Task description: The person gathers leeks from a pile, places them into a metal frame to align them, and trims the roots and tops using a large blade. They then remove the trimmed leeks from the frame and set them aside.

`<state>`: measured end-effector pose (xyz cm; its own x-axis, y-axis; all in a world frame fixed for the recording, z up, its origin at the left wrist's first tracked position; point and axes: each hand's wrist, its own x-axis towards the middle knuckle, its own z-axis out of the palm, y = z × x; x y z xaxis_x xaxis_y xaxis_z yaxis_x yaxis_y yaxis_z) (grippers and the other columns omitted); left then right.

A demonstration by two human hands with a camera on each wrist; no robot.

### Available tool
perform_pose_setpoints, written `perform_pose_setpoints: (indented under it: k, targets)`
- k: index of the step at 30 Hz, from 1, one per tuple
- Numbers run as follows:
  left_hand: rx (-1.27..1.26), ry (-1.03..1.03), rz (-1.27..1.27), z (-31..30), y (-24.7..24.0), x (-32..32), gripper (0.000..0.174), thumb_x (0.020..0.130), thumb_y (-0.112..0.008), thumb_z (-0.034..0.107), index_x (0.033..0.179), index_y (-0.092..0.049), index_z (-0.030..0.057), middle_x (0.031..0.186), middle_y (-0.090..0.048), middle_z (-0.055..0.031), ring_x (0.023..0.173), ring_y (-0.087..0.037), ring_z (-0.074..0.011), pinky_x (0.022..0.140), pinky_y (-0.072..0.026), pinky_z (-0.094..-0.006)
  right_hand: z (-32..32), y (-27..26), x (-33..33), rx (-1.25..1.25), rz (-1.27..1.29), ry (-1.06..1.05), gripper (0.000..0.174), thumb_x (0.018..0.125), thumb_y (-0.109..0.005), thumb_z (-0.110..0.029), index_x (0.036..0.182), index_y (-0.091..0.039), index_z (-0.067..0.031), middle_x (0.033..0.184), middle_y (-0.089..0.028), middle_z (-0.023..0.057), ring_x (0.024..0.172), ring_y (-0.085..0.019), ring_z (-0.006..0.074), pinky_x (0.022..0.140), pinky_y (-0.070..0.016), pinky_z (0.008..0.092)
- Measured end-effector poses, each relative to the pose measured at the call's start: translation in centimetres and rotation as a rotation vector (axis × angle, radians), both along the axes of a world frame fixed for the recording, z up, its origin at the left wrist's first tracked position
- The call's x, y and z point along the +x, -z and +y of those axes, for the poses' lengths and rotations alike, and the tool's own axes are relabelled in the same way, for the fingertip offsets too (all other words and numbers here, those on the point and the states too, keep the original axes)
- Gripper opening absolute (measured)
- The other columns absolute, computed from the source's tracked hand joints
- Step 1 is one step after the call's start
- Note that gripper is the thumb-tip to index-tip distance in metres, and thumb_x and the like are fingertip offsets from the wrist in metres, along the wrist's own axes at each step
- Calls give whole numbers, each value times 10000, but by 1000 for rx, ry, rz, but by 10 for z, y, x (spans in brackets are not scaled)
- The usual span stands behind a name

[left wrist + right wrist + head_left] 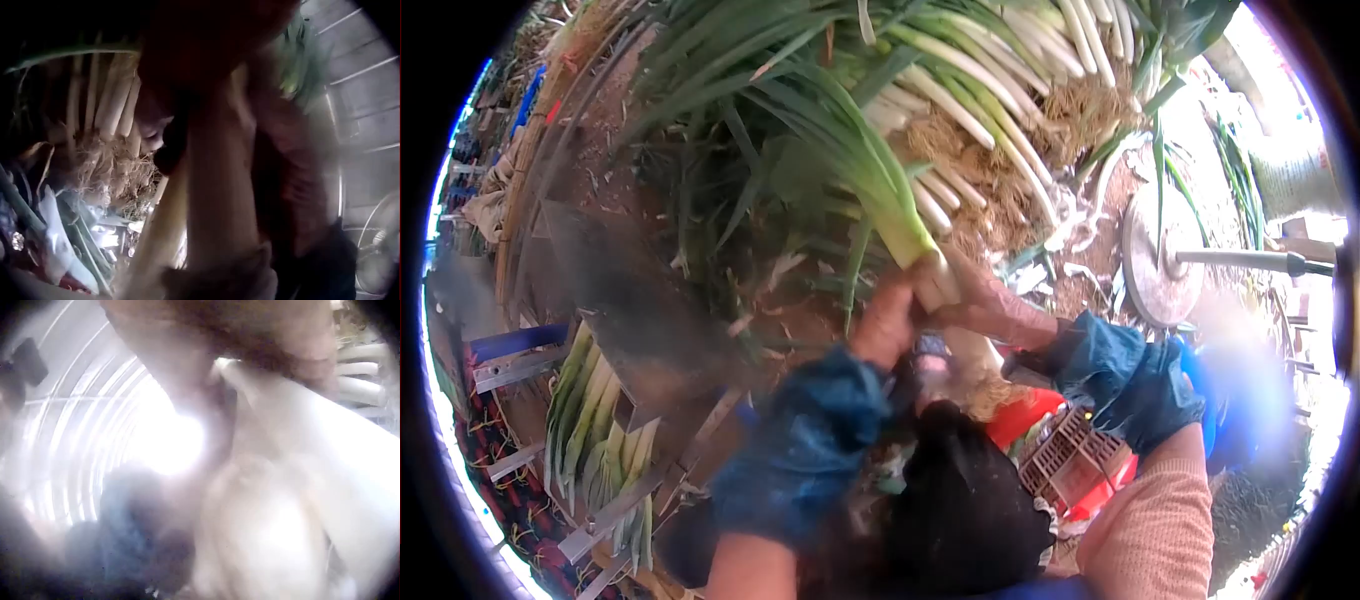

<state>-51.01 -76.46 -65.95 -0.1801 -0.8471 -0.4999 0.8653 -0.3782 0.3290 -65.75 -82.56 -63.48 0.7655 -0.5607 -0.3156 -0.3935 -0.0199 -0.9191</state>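
Note:
Both hands are on a thick green onion [883, 190], whose green leaves fan out up and left and whose roots [992, 395] point down toward the person. My left hand [888, 315] grips the pale stalk from the left. From the other side, my right hand [998, 305] pinches the same stalk close to the left fingers. The stalk [220, 181] fills the middle of the dark left wrist view. In the right wrist view the white stalk [337, 434] is blurred and bright, with a loose layer hanging near the fingers. Blue sleeve covers reach both wrists.
A large heap of green onions [1000, 80] with roots lies ahead on the soil. At lower left stands a metal frame [520, 460] with more green onions [590, 420]. A round metal disc [1157, 255] on a pole is at right, above a plastic crate [1075, 455].

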Motion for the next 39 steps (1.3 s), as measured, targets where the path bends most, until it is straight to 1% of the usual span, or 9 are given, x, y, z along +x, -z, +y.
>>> perform_pose_setpoints:
  k: [4, 7, 10, 14, 17, 21, 32, 37, 39]
  targets:
    - [-69, -4, 18, 0, 13, -9, 643, 724, -764, 344, 1211, -454, 60, 1093, -559, -83, 1044, -533, -223, 933, -448, -380, 6, -14, -31, 458, -109, 32, 949, 717, -701, -206, 1458, -111, -148, 1291, -440, 198, 1110, -505, 318, 924, -440, 521]
    - [-90, -107, -74, 2, 4, -25, 648, 704, -786, 311, 1199, -458, 51, 1079, -560, -77, 1022, -548, -237, 947, -442, -383, 31, -24, -35, 4, -73, 56, 845, 772, -666, -165, 1437, -144, -146, 1282, -437, 212, 1139, -495, 327, 943, -443, 440]
    - [-1, -113, 9, -3, 9, -22, 518, 719, -770, 176, 1135, -488, 46, 978, -576, -72, 944, -577, -238, 852, -483, -382, 35, -18, -43, 243, -105, 182, 787, 807, -640, -135, 1423, -151, -102, 1229, -475, 222, 1135, -501, 308, 921, -450, 397]
    - [87, -134, 15, -9, -1, -28, 374, 756, -724, 92, 1055, -507, 28, 860, -585, -81, 779, -612, -242, 761, -520, -382, 54, -50, -61, -558, 49, 244, 414, 800, -657, -149, 1150, -491, -5, 1031, -553, 167, 912, -572, 326, 752, -474, 367]
    - [98, -155, 15, -18, -1, -35, 386, 754, -721, 66, 1072, -505, 34, 870, -576, -68, 783, -603, -231, 768, -516, -375, 98, -78, -81, 166, -95, 398, 175, 817, -579, -123, 939, -577, 3, 847, -598, 78, 800, -561, 163, 725, -451, 301]
    - [-34, -176, -53, -28, 15, -50, 529, 718, -777, 244, 1106, -480, 42, 938, -554, -100, 908, -565, -271, 856, -491, -429, 148, -42, -104, 675, -48, 446, 407, 874, -586, -248, 1181, -502, 4, 974, -610, 69, 858, -601, 165, 745, -487, 280]
    - [17, -245, -42, -34, 24, -52, 584, 710, -783, 180, 1174, -456, 45, 993, -539, -75, 972, -545, -291, 877, -485, -448, 122, -6, -58, 1111, -289, 929, 425, 936, -462, -387, 1193, -487, -49, 980, -587, 54, 746, -575, 152, 655, -459, 248]
    - [55, -278, -109, -32, 36, -41, 589, 714, -780, 172, 1197, -457, 76, 1000, -539, -69, 966, -512, -277, 866, -461, -486, 144, -68, -118, 669, 18, 376, 261, 904, -530, -252, 1032, -597, -34, 953, -583, 30, 865, -557, 146, 714, -453, 275]
    - [37, -302, -220, -33, 29, -25, 596, 711, -779, 170, 1201, -452, 74, 1018, -543, -80, 974, -524, -282, 815, -498, -486, 164, -92, -133, 818, 112, 400, 219, 871, -578, -212, 990, -604, -30, 906, -570, 37, 848, -561, 161, 723, -449, 284]
